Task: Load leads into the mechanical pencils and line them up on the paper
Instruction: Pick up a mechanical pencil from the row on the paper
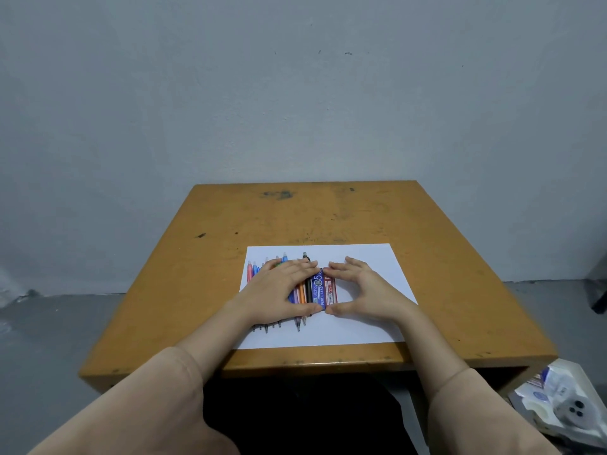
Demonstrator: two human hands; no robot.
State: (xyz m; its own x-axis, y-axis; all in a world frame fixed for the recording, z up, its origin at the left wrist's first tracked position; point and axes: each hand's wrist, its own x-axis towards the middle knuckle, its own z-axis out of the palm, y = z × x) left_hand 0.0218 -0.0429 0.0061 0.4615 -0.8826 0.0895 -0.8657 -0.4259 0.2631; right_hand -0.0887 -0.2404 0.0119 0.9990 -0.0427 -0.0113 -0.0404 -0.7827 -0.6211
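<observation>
Left hand point(282, 287) flat on pencils point(302, 292); right hand point(364, 287) spread, perhaps touching lead cases point(318, 290) at 3 o'clock. Row easily scattered by sideways push.

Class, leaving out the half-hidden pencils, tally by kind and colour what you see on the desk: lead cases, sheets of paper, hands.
Blue lead case: 1
Red lead case: 1
Sheet of paper: 1
Hands: 2, left hand and right hand
Total: 5

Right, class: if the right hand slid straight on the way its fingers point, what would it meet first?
The right hand points left across the white paper sheet. First comes the slim red lead case, seemingly touching its fingertips, then the blue lead case beside it.
</observation>
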